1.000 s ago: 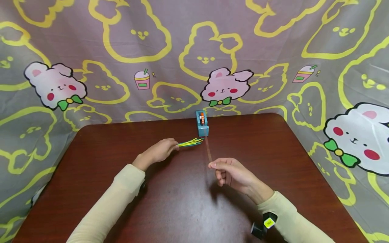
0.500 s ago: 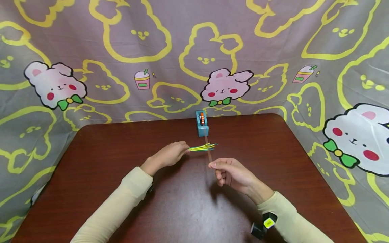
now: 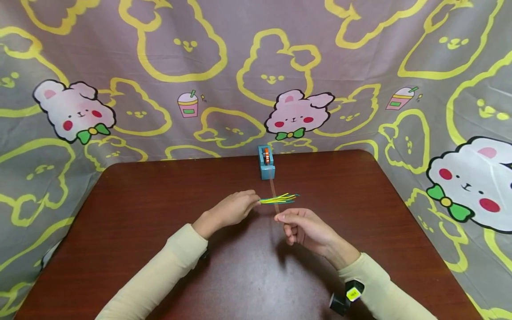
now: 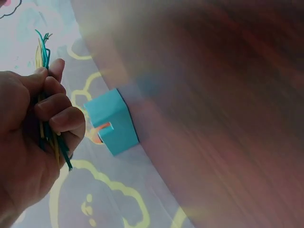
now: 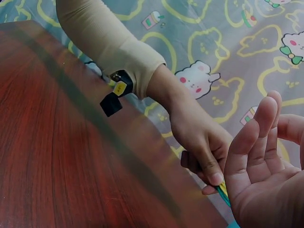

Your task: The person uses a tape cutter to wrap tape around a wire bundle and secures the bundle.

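Note:
A bundle of thin yellow and green wires [image 3: 286,198] is gripped near one end by my left hand [image 3: 236,209], its loose ends fanning to the right. In the left wrist view, curled fingers [image 4: 59,105] wrap the wires [image 4: 42,50]. My right hand [image 3: 306,229] pinches the end of a clear brownish tape strip [image 3: 273,184] between thumb and forefinger. That strip stretches taut from the blue tape dispenser [image 3: 267,172] at the back. The wires cross the strip just beyond my right fingertips; whether they touch it, I cannot tell.
Everything is over a dark red-brown table [image 3: 340,191]. A patterned curtain [image 3: 224,58] rises behind the table's back edge and along both sides. A black device with a yellow screen [image 3: 353,294] sits on my right wrist.
My left hand has moved right and a little nearer with the wires, from left of the tape strip to across it. The right hand stays in place, still pinching the tape.

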Action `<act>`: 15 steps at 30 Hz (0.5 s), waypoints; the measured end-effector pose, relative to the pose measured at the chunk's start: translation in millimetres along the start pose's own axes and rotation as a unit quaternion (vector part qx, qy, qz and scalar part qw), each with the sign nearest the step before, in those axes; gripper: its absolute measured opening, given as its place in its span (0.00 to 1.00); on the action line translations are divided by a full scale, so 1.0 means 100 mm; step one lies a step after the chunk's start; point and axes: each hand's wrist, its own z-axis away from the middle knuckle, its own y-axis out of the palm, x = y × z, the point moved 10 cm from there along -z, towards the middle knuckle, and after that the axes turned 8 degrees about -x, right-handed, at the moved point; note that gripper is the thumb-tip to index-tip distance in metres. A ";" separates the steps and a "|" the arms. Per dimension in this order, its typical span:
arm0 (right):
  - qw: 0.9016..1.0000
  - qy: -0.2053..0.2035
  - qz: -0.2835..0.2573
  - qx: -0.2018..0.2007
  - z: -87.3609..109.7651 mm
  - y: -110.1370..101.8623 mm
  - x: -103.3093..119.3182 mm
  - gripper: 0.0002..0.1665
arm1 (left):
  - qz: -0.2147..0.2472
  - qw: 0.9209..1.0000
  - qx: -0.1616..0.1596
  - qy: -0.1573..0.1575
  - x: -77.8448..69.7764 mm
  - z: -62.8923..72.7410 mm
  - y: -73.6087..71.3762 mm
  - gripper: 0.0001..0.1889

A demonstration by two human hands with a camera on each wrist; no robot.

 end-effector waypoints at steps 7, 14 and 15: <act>1.000 0.002 0.002 -0.003 0.00 -0.01 -0.02 0.16 | -0.004 1.000 -0.010 0.008 -0.18 0.02 -0.03 0.07; 1.000 -0.001 -0.003 -0.001 0.00 0.00 -0.02 0.16 | -0.018 0.999 -0.034 0.034 -0.41 0.05 -0.11 0.06; 1.000 -0.002 -0.004 -0.001 0.00 0.00 -0.02 0.16 | -0.019 0.999 -0.036 0.036 -0.44 0.06 -0.12 0.06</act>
